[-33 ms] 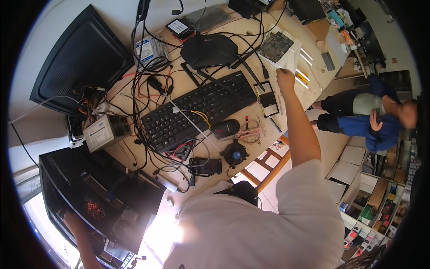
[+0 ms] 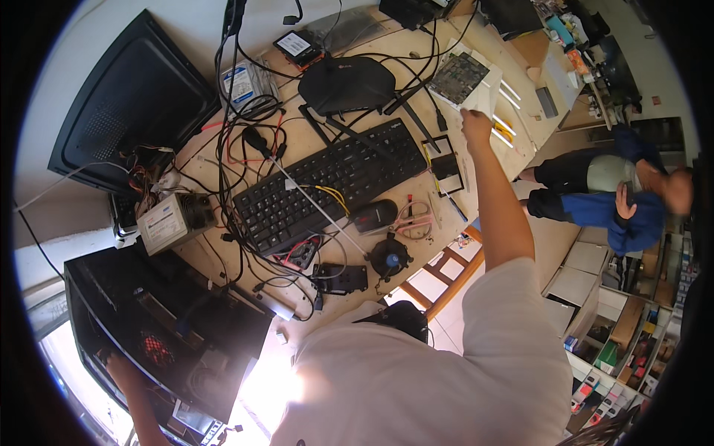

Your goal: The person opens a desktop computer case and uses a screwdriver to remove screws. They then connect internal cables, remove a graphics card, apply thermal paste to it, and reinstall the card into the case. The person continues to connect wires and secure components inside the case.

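My right hand (image 2: 477, 132) is closed beside the near edge of a white sheet or flat box. On that white surface lies a green-brown circuit board (image 2: 460, 77). Whatever the right fingers pinch, if anything, is too small to make out. At the lower left, my left hand (image 2: 119, 369) is at the side of an opened black computer case (image 2: 216, 327), its fingers lost in shadow. Just below the right hand's forearm lies a thin black rectangular frame (image 2: 447, 165).
A black keyboard (image 2: 331, 186), mouse (image 2: 375, 215), scissors (image 2: 413, 221), cooling fan (image 2: 389, 256) and router (image 2: 347, 83) crowd the table. Tangled cables run by a power supply (image 2: 167, 225) and a monitor (image 2: 134, 104). At right, another person (image 2: 625, 186) is beside shelves.
My right hand has shifted very slightly toward the circuit board. Otherwise the things on the table lie as before.
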Available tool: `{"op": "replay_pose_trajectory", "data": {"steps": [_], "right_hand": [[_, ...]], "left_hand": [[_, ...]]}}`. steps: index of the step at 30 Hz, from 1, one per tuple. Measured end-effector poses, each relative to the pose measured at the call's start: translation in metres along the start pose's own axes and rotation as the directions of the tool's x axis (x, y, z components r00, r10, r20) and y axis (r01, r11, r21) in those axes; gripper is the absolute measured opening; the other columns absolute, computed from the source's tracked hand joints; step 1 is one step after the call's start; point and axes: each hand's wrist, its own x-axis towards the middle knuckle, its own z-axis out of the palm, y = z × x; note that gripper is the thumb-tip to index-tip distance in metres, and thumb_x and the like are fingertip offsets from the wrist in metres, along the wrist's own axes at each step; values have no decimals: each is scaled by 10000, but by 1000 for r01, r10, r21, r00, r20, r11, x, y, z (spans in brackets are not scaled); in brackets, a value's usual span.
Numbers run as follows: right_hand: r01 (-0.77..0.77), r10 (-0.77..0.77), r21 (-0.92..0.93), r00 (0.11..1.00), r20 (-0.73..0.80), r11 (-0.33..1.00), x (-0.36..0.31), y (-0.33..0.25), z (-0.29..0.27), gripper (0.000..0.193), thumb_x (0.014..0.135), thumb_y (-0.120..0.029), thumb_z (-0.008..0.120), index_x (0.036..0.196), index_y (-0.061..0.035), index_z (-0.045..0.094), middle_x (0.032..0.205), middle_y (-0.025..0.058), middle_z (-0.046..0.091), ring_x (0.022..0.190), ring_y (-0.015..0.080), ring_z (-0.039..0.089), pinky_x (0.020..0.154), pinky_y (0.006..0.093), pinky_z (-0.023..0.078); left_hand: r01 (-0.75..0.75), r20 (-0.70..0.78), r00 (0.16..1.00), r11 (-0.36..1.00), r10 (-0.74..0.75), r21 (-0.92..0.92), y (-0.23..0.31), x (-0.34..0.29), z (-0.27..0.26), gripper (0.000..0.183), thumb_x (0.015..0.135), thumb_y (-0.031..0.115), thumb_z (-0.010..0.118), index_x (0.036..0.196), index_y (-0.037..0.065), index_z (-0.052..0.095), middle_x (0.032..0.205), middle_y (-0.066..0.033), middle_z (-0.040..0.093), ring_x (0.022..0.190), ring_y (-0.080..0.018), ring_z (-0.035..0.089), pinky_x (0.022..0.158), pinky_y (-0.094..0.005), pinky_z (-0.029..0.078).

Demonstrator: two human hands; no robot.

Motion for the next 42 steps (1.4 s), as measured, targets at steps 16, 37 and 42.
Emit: {"op": "replay_pose_trajectory", "data": {"steps": [16, 37, 42], "right_hand": [[-557, 501, 754, 790, 353, 348, 65, -37, 22, 72, 886, -42, 685, 932, -72, 637, 777, 38, 576, 636, 134, 533, 530, 278, 441], [-247, -520, 899, 747, 415, 362, -387, -244, -111, 260, 970, -160, 649, 1146, 30, 619, 1004, 70, 685, 750, 127, 609, 762, 348, 553], [-380, -704, 841, 468, 534, 386, -496, -260, -99, 288, 969, -168, 658, 1172, 30, 613, 1031, 82, 693, 771, 122, 611, 772, 308, 552]], "left_hand": [[86, -56, 990, 882, -126, -462, 28, -83, -137, 209, 973, 97, 530, 1033, -49, 667, 947, -197, 641, 870, -403, 623, 754, -458, 489], [-599, -582, 788, -31, -199, -800, 127, -145, -271, 188, 914, -46, 531, 1033, -91, 670, 1071, -181, 649, 968, -258, 627, 884, -334, 483], [-339, -378, 920, -688, -100, -642, 158, -130, -296, 380, 1045, 157, 473, 1355, -60, 508, 1232, -162, 646, 1113, -241, 631, 973, -376, 478]]}}
